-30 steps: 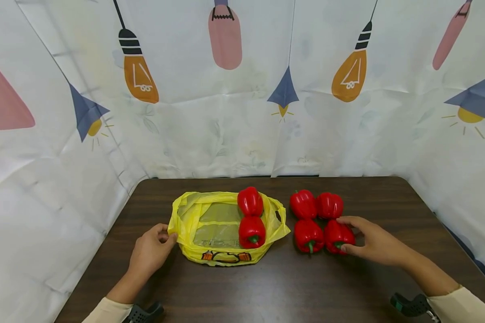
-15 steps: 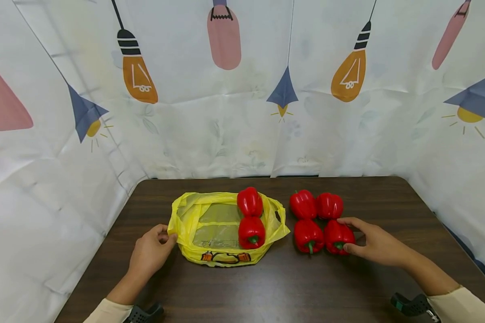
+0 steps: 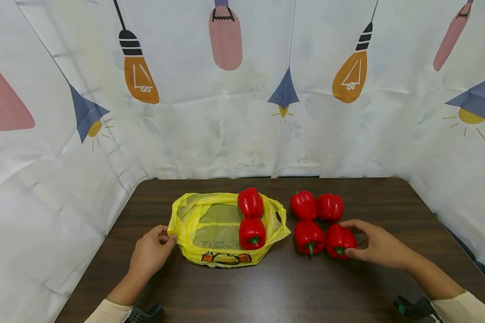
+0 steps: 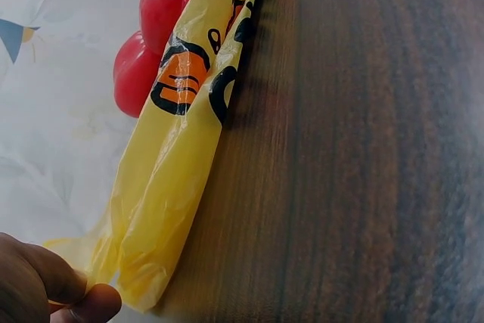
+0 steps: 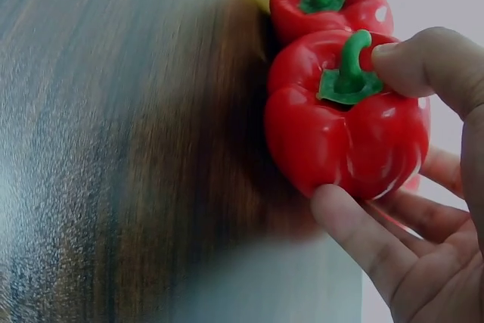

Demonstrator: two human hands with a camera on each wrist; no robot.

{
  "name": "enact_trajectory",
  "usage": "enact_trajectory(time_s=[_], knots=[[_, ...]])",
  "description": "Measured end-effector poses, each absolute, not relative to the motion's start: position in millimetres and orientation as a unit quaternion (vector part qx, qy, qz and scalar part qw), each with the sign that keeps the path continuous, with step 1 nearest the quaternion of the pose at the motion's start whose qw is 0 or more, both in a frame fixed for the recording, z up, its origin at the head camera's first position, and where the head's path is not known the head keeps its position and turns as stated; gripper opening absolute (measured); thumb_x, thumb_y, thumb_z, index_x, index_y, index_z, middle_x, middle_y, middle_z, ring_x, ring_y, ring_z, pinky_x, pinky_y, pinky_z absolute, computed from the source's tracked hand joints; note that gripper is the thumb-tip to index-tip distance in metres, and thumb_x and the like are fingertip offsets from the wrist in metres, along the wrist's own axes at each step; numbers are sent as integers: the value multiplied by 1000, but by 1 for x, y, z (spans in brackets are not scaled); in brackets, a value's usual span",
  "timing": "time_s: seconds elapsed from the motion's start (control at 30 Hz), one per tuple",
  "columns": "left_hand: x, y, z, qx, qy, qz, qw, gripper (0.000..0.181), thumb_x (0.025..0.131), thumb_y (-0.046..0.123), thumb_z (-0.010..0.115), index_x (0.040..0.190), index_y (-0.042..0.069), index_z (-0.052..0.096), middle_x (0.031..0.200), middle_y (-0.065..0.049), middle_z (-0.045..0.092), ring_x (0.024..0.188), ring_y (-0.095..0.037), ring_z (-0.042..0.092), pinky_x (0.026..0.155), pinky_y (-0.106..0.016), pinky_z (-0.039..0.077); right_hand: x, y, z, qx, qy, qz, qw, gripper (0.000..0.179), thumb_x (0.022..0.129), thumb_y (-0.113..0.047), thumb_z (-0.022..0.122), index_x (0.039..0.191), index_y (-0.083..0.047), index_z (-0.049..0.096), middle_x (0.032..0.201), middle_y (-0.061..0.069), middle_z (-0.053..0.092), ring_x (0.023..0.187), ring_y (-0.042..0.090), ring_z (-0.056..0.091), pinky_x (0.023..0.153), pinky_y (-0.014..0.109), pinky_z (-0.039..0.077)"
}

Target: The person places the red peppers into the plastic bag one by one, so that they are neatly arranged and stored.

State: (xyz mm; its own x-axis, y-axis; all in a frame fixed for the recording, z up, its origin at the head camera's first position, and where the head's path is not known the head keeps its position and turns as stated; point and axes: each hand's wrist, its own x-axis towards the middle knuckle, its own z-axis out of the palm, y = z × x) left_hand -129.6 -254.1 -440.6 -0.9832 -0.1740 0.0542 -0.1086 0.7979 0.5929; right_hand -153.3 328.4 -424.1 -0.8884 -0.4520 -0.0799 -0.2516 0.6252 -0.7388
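Note:
My left hand (image 3: 151, 253) pinches the left rim of a yellow plastic bag (image 3: 186, 251) between thumb and fingers; the left wrist view shows the pinched corner up close. The bag lies with its mouth spread, and two red bell peppers (image 3: 252, 233) sit one behind the other at its right side. My right hand (image 3: 377, 244) grips a red bell pepper (image 5: 348, 126) with a green stem, thumb near the stem and fingers round the far side and below. This pepper is the front right one of a cluster beside the bag; a neighbouring bell pepper (image 3: 308, 237) stands just left of it.
Two more red bell peppers, a left one (image 3: 303, 205) and a right one (image 3: 330, 207), stand behind the front pair. Everything rests on a dark wooden table (image 3: 242, 296). A white printed curtain (image 3: 242, 134) hangs behind and along both sides.
The right hand has shifted slightly toward me and to the right, and the bell pepper it grips has moved with it, a little apart from the back one. The left hand stays at the bag.

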Motion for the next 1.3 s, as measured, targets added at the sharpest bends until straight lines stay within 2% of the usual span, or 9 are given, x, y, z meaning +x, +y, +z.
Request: enact_trajectory(time_s=[0.17, 0.4, 0.73, 1.0, 1.3], knots=[[-129, -254, -441, 74, -946, -310, 54, 37, 97, 28, 70, 120, -1, 66, 95, -10, 76, 72, -17, 65, 60, -38, 49, -149, 326, -416, -197, 894, -385, 116, 74, 85, -30, 86, 144, -6, 48, 128, 22, 59, 88, 16, 70, 70, 30, 58], [-129, -253, -441, 74, -946, -309, 60, 34, 97, 25, 70, 119, 0, 67, 93, -8, 76, 70, -16, 63, 60, -36, 48, -146, 321, -398, -202, 904, -370, 67, 77, 83, -35, 88, 145, -13, 49, 133, 14, 58, 112, 34, 63, 76, 27, 58], [-131, -254, -439, 75, -945, -313, 53, 35, 97, 27, 69, 121, 1, 66, 94, -8, 76, 67, -16, 61, 59, -36, 47, -153, 302, -379, -232, 901, -364, 35, 76, 81, -34, 89, 145, -17, 50, 140, 8, 54, 105, 23, 65, 79, 29, 58], [-131, -254, -440, 72, -946, -312, 55, 35, 97, 27, 69, 120, 1, 66, 93, -7, 76, 67, -15, 61, 59, -35, 46, -161, 281, -369, -262, 901, -345, 21, 75, 82, -35, 88, 145, -18, 51, 135, 5, 57, 107, 21, 61, 81, 31, 57], [-130, -253, -441, 67, -946, -311, 57, 33, 97, 26, 69, 118, 1, 67, 92, -6, 76, 66, -16, 61, 59, -35, 46, -164, 256, -360, -269, 883, -381, 48, 76, 82, -28, 89, 146, -18, 49, 139, 7, 54, 107, 28, 64, 79, 32, 58]])
